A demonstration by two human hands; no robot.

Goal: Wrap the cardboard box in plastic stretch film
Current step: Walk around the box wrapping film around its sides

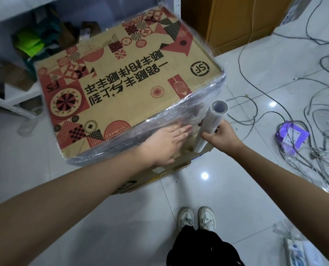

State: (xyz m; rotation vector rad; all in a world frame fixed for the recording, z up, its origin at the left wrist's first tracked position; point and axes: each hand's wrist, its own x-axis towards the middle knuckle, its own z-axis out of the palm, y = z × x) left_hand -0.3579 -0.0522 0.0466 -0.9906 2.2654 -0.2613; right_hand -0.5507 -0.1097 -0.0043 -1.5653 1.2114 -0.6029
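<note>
Glossy white tile floor, cables sprawled at right, metal shelf upper left, wooden cabinet up top.

There is just one camera, and it sits on the person's head. It looks forward and down, from high above the floor. Both bare arms reach out from the bottom edge into the middle of the view. The person's own shoes show straight below. The big box sits close, filling the upper middle. The view is wide, so things bend near the edges.
</note>
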